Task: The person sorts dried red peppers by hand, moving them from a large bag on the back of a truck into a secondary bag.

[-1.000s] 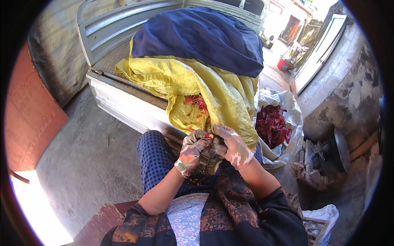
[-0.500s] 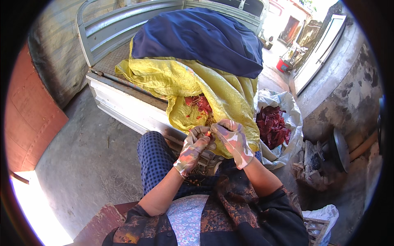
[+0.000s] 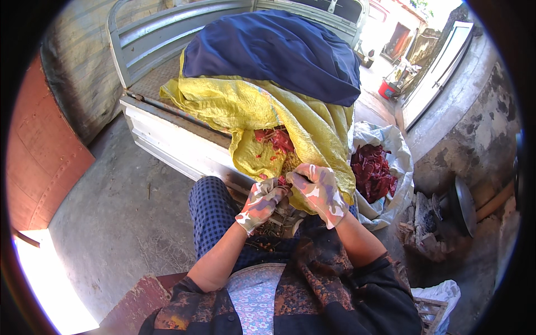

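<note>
Both my hands wear camouflage-patterned gloves and meet above my lap, in front of the yellow woven sack (image 3: 218, 103). Pinched in my left hand (image 3: 261, 204) is a dried red chili pepper (image 3: 282, 181), mostly covered by the fingers. The fingers of my right hand (image 3: 320, 194) are closed at the same chili's other end; the exact grip is hidden. More dried red chilies (image 3: 279, 140) lie in the sack's open fold, just beyond my hands. To the right, a white woven sack (image 3: 403, 159) stands open with a heap of dark red chilies (image 3: 371, 174) inside.
The yellow sack rests on a white truck bed (image 3: 167, 148) under a dark blue cloth (image 3: 268, 50). A rust-red metal panel (image 3: 44, 145) stands at left. On the right are a dark round pot or lid (image 3: 464, 205) and a stained wall (image 3: 474, 123). A red bucket (image 3: 386, 89) sits farther back.
My fingers have shifted slightly around the chili, and more red shows between them now. Both hands stay close together in nearly the same place. The whole view has moved a little.
</note>
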Tool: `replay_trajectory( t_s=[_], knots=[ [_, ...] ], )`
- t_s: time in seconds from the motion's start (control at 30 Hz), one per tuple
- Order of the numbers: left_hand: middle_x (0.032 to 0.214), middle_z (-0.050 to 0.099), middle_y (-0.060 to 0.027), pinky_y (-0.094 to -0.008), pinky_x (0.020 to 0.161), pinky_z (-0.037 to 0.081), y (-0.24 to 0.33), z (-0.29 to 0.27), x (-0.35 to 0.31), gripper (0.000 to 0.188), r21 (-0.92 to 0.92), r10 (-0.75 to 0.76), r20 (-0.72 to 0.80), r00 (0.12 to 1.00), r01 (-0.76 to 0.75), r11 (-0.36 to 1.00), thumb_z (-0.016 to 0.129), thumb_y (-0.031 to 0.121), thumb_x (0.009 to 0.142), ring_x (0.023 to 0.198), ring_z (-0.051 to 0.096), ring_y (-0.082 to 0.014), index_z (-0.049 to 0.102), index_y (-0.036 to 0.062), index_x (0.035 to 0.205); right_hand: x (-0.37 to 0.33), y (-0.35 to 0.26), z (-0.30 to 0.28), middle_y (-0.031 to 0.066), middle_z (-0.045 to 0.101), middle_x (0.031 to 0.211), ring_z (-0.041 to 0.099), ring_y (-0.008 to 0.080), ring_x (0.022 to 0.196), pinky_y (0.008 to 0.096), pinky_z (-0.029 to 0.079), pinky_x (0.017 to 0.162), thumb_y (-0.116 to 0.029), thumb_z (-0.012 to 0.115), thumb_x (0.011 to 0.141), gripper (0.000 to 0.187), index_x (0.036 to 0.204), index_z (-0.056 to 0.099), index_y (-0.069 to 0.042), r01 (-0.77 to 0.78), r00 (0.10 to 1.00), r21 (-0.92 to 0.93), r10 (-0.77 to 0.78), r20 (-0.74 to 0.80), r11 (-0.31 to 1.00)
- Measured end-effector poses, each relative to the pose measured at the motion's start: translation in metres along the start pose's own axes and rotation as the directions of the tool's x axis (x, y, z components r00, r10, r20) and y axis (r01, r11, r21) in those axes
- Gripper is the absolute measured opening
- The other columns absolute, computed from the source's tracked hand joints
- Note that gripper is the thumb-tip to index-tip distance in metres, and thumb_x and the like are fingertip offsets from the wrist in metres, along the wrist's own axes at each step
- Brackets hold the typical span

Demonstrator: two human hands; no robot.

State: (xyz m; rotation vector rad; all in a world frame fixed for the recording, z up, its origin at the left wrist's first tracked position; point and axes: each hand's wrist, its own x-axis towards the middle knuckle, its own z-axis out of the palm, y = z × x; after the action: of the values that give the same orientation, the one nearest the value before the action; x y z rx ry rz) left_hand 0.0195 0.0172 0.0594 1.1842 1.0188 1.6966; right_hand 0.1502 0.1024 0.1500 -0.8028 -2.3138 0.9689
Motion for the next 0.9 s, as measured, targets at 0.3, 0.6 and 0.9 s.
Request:
replay_trajectory(
  t_s=[0.3,0.6,0.9],
  knots=[
    [0.072,0.06,-0.0069,-0.0228,0.047,0.041,-0.002,0.018,0.001,0.01,-0.476,-0.244,-0.165,0.956,0.139,0.868,0.052,0.01,0.082,0.053,0.054,-0.0138,0.058,0.0038,0.084,0.0,0.014,0.0,-0.0054,0.048,0.064,0.039,0.0031,0.051,0.0191,0.029,0.046,-0.022,0.062,0.089,0.017,0.079,0.057,-0.01,-0.457,0.889,0.733,0.291,0.354,0.504],
    [0.061,0.043,-0.002,-0.0276,0.062,0.045,-0.004,0.015,0.004,0.006,-0.745,-0.125,-0.055,0.991,0.042,0.666,0.047,0.008,0.084,0.05,0.043,-0.0126,0.05,0.0061,0.08,0.01,0.04,-0.013,-0.0066,0.038,0.063,0.03,0.0034,0.048,0.0202,0.023,0.045,-0.027,0.054,0.094,0.017,0.085,0.052,-0.013,-0.475,0.865,0.871,0.249,0.436,0.126],
    [0.073,0.055,-0.0051,-0.0283,0.065,0.049,0.012,0.002,-0.001,0.015,-0.59,-0.162,-0.089,0.983,0.079,0.803,0.054,0.015,0.088,0.056,0.049,-0.0141,0.055,0.0015,0.092,-0.012,0.035,-0.01,0.004,0.055,0.077,0.055,0.0114,0.071,0.0216,0.041,0.061,-0.023,0.056,0.092,0.024,0.095,0.057,0.001,-0.348,0.934,0.758,0.138,0.329,0.552]
  ],
)
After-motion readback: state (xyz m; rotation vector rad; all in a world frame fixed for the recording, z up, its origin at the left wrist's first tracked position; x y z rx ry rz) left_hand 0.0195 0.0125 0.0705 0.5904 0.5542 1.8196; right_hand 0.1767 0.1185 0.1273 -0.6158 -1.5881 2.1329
